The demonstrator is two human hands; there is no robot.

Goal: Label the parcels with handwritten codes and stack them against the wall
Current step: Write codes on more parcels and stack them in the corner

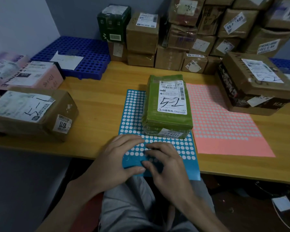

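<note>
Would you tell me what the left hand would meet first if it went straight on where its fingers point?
Probably the green parcel, standing just beyond the left hand on the blue sticker sheet; depth is unclear.

A wrapped parcel (167,104) lies on a dot-sticker sheet (132,114) at the middle of the worktop (99,101), with a second sheet (224,124) just to its right. One cardboard box (32,113) sits far left, another box (254,84) far right; stacked parcels (191,39) stand behind them.
</note>
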